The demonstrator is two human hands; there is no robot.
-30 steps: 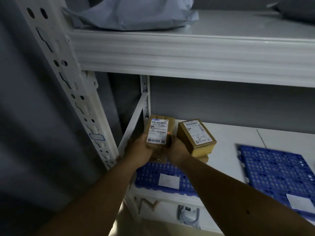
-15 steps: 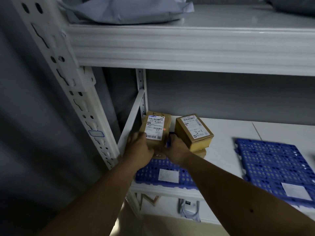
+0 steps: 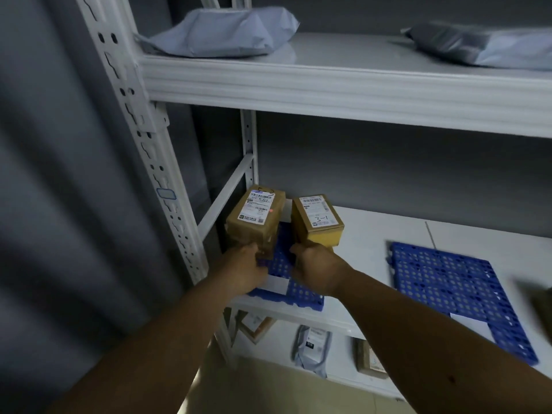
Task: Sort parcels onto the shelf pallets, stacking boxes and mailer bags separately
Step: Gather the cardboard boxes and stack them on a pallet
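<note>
Cardboard box [image 3: 256,220] touched by left hand [image 3: 245,268].

The scene is dim, with a cool grey-blue cast. The strongest light falls on the upper shelf [image 3: 343,82], whose white front edge and glossy top carry a soft sheen. Beneath it the back wall lies in deep shadow, and the left side fades into murky grey. A warmer patch of light shows on the floor [image 3: 209,380] at the bottom. Both forearms are dark and underexposed. Wide-angle distortion tilts and bows the perforated shelf upright [image 3: 140,138]. Motion blur smears the far right edge and softens the blue pallet [image 3: 457,291] there. The label print on the left box [image 3: 255,218] is too soft to read.
</note>
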